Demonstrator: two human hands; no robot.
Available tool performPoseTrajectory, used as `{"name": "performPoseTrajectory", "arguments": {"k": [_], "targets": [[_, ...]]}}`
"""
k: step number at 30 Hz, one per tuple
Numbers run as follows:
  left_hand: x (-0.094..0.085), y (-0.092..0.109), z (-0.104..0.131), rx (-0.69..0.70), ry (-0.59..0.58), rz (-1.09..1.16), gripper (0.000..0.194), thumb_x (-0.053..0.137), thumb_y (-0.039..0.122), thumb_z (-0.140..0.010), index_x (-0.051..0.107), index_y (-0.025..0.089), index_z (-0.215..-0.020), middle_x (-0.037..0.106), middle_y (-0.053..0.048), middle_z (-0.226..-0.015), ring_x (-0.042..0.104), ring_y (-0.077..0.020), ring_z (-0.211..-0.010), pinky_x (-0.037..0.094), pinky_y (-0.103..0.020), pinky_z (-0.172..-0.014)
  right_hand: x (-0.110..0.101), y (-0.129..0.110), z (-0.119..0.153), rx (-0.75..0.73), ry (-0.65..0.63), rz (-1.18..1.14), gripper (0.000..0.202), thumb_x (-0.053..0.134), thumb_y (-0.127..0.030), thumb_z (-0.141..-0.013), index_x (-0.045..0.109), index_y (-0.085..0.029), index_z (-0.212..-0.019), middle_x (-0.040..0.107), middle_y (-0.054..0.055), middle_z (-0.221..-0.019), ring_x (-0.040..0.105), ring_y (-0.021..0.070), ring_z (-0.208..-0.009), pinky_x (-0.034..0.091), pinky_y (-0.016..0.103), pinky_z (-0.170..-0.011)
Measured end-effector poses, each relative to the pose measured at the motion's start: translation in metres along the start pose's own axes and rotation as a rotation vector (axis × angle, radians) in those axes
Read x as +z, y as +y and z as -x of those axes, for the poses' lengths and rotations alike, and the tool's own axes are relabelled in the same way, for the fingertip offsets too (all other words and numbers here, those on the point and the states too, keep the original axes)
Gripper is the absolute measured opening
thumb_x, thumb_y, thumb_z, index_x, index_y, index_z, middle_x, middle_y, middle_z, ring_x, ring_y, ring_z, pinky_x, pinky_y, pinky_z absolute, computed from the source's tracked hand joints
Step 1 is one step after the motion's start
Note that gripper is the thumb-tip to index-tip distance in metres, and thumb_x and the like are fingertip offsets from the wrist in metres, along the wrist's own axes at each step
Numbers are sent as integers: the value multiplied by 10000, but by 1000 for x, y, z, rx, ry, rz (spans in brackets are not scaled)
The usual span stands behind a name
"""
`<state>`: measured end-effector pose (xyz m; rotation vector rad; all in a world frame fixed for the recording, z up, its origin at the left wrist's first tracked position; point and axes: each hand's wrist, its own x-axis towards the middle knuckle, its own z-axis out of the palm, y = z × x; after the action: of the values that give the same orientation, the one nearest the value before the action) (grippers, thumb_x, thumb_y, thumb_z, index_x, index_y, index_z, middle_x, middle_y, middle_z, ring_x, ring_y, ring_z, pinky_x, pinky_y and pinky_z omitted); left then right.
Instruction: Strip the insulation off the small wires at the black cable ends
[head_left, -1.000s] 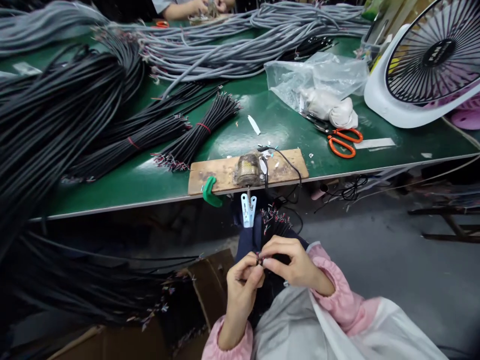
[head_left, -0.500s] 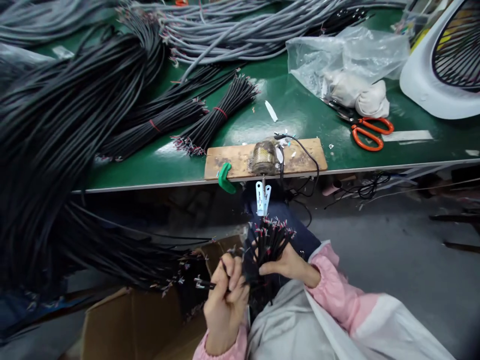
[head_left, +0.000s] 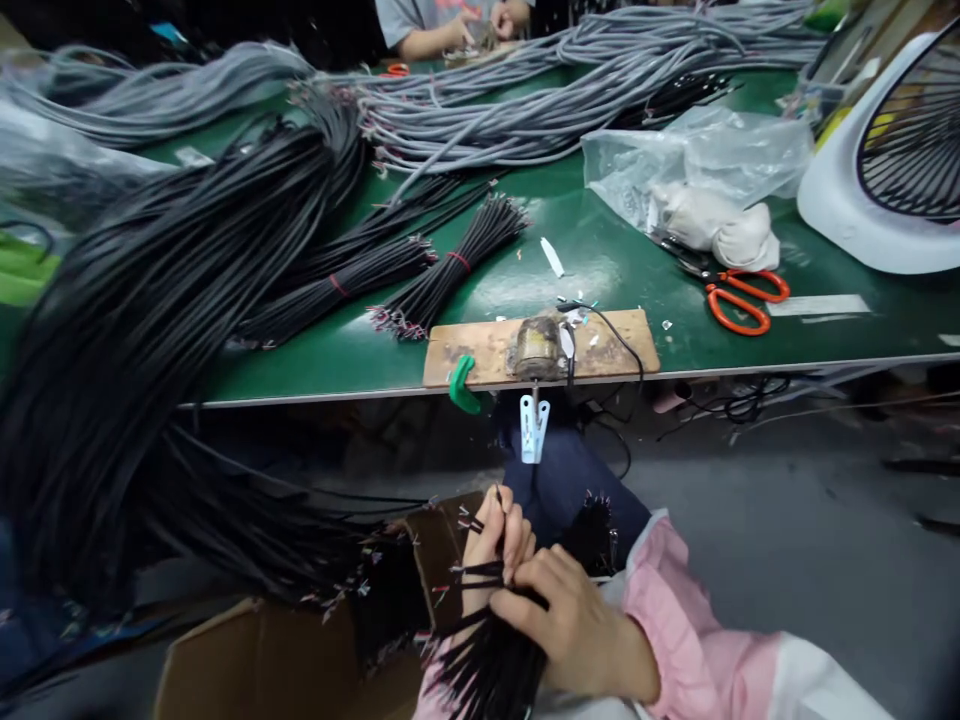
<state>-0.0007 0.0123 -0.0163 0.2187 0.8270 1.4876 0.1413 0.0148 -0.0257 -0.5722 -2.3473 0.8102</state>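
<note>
Over my lap, a bundle of thin black cables (head_left: 499, 660) with stripped red and white wire ends fans out toward my body. My right hand (head_left: 589, 625) lies over this bundle, thumb and fingers closed round it. Just beyond, my left hand (head_left: 495, 535) is curled with its fingers pinched on black cable, and a few loose ends stick out to its left. The two hands touch or nearly touch. More black cable ends (head_left: 592, 525) show to the right, above my right hand. A light blue clothespin (head_left: 533, 430) hangs from the motor shaft in front of my hands.
A small motor (head_left: 541, 345) on a wooden board (head_left: 469, 350) sits at the green table's edge beside a green clamp (head_left: 463, 385). Orange-handled scissors (head_left: 739, 305), tied black bundles (head_left: 457, 265), grey cables (head_left: 480, 130) and a fan (head_left: 832, 210) lie beyond. A cardboard box (head_left: 247, 660) stands lower left.
My right hand has moved left and down to my left hand, and the bundle's wire ends now point toward me and left. The view has tilted up, bringing another person's hands into sight.
</note>
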Motion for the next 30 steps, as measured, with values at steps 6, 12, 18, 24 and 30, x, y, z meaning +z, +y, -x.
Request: {"name": "performPoseTrajectory", "arguments": {"k": [6,12,18,24,30], "targets": [[7,6,3,58,-7,-314,293,675,442,-951,597,194,-814,420,108,-426,222,-26,-319,226,-144,-354,-44,5,-21,-179,-264,-258,341,659,-450,-946,665,-208,-1187,736,65,-947,664,192,-835,528,272,-732],[9,1,12,51,18,-552,275,729,447,-895,708,174,-860,449,71,-432,304,-45,-307,190,-170,-340,-75,20,-48,201,280,-373,240,601,-302,-1013,709,-181,-836,717,57,-753,634,178,-698,507,301,-674],[9,-1,13,67,68,-562,260,763,425,-856,726,171,-816,473,49,-521,332,-43,-347,218,-170,-344,-74,23,-51,321,352,-446,118,695,-237,-916,727,-182,-817,701,47,-744,629,175,-693,506,288,-642],[13,2,10,74,69,-592,310,728,430,-885,709,165,-727,465,48,-495,310,-34,-326,189,-176,-343,-69,23,-52,307,342,-451,131,642,-165,-906,730,-184,-811,703,43,-724,628,169,-667,508,288,-634],[17,4,10,78,85,-601,355,759,452,-849,704,153,-666,492,29,-534,345,-39,-337,208,-183,-341,-68,23,-55,339,351,-407,134,650,-155,-884,729,-188,-780,706,37,-707,624,167,-649,509,288,-626]]}}
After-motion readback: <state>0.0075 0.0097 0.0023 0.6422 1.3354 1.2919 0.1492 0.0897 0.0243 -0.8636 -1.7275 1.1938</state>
